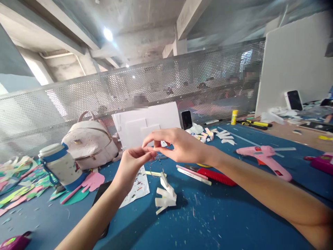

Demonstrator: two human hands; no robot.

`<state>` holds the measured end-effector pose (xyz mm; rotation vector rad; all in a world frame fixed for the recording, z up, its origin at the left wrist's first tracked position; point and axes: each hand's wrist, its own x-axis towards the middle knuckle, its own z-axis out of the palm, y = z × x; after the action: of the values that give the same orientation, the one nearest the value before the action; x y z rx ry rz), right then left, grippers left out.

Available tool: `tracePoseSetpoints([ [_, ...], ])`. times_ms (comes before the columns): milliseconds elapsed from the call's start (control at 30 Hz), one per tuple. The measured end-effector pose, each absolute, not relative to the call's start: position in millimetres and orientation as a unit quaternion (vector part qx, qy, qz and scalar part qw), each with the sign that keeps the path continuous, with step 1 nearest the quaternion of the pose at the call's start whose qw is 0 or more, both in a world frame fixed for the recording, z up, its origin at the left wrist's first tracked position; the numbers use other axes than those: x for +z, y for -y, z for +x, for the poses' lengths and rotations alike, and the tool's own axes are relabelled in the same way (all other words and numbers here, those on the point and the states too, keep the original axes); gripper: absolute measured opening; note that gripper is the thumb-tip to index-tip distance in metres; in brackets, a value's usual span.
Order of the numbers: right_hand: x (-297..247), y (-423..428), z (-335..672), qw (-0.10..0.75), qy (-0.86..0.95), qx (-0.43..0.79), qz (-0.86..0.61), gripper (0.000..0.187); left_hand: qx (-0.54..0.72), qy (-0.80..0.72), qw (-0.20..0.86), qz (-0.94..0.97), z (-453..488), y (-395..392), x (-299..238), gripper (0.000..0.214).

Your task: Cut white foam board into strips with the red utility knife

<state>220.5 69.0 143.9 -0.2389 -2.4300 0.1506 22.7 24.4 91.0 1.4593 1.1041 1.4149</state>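
My left hand [132, 161] pinches a thin, dark loop, like wire or thread [151, 170], with thumb and forefinger. Right beside it, my right hand [179, 144] curls over from above, fingertips closed at the same spot. Whether the right fingers also grip the loop is hard to make out. From the loop's lower end a cluster of folded white strips [167, 196] hangs just over the blue table, or touches it; I cannot tell which. Behind my hands, pink and white pens [195, 174] lie next to a red-handled tool [218, 176].
A pink glue gun [265, 158] lies at the right, near a yellow glue stick [234, 117]. On the left stand a bottle [61, 166] and a pale backpack [90, 142], among coloured scraps [23, 184]. White boards [148, 121] and a phone [186, 119] stand behind. A dark flat object is partly under my left forearm.
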Motion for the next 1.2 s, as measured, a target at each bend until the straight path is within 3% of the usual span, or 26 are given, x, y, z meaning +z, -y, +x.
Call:
tracePoseSetpoints([
  [533,140.9,-73.5,219.8,0.362,0.926,0.053,-0.09,0.037,0.558,-0.423,0.417,0.58,21.0,-28.7,90.4,0.013],
  [1200,138.1,-77.7,216.8,0.308,0.945,-0.099,-0.042,0.025,0.549,-0.424,0.441,0.569,18.8,-32.3,88.8,0.015],
])
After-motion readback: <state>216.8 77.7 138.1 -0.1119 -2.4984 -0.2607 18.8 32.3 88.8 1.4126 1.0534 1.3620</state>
